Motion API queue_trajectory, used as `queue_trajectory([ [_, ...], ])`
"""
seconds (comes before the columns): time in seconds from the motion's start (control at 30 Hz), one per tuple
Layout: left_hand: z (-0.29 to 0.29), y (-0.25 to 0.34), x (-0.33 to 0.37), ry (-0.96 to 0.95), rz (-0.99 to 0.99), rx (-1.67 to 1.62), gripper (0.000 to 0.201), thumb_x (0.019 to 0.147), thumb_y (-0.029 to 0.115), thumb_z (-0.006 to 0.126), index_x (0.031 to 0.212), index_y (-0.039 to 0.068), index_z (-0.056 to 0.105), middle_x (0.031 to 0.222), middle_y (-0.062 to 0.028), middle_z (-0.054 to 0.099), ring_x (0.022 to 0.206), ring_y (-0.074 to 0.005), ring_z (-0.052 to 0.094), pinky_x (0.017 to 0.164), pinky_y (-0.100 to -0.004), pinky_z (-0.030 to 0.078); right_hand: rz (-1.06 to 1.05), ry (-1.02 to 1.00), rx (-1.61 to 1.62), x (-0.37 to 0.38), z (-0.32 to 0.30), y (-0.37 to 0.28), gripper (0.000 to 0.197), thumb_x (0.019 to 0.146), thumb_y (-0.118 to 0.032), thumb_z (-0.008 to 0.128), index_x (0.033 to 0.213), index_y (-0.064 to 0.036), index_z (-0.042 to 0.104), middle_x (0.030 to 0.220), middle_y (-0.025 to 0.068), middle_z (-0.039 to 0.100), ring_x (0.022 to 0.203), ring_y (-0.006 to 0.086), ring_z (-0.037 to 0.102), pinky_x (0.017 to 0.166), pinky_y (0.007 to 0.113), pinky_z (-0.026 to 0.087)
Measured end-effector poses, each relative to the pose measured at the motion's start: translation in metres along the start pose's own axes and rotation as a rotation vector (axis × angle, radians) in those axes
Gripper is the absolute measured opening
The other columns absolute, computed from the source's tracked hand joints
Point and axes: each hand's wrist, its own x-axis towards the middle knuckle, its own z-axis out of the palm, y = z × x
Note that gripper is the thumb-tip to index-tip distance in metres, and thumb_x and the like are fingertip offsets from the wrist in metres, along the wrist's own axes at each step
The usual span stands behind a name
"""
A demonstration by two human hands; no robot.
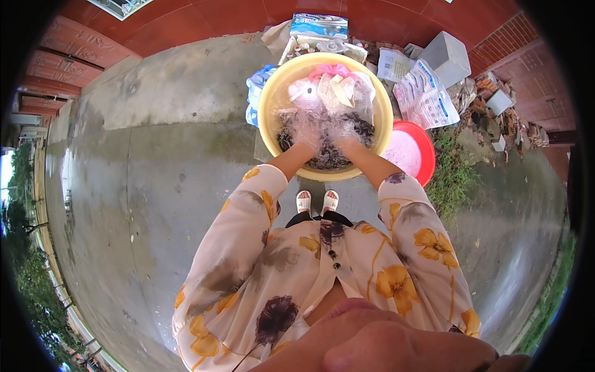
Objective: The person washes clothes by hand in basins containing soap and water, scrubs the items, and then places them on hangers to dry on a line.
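A large yellow basin [267,115] of water stands in front of me. Both my forearms reach over its near rim. My left hand [306,134] and my right hand [344,131] are down in the water, side by side, at a dark patterned cloth [328,158]. Splashing and blur hide the fingers of both, so their grip does not show. Toward the far side of the basin lie a pink cloth [334,70] and a pale, cream-coloured cloth [342,93]. Close by on the right is a smaller red basin [427,154] with whitish, sudsy water.
A blue-and-white plastic bag [255,90] touches the basin's left side. Behind it sits a blue box [319,26]. To the right are a printed plastic bag [429,99], a grey block [445,59], a brick pile [489,118] and weeds [455,177]. My sandalled feet [317,201] stand on concrete.
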Motion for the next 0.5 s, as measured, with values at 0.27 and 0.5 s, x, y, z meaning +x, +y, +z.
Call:
queue_trajectory([
  [0.27, -0.149, -0.026, -0.004, -0.017, 0.318, -0.446, 0.040, 0.086, 0.010, 0.050, 0.122, 0.008, 0.066, 0.113, -0.0200, 0.070, 0.108, -0.0382, 0.064, 0.098, -0.0430, 0.048, -0.131, 0.357, 0.372, -0.002, -0.131, 0.054, 0.036, 0.099, -0.025, 0.047, 0.118, 0.0011, 0.064, 0.116, 0.0240, 0.067, 0.114, 0.0368, 0.062, 0.101, 0.041, 0.045],
  [0.5, -0.392, -0.035, -0.081, 0.670, 0.588, -0.432, 0.032, 0.099, 0.026, 0.056, 0.124, 0.008, 0.063, 0.104, -0.0176, 0.071, 0.096, -0.0288, 0.069, 0.088, -0.0362, 0.051, -0.222, 0.694, 0.550, -0.125, -0.407, -0.103, 0.035, 0.101, -0.031, 0.055, 0.115, -0.0002, 0.064, 0.102, 0.0049, 0.069, 0.093, 0.0122, 0.060, 0.085, 0.028, 0.046],
])
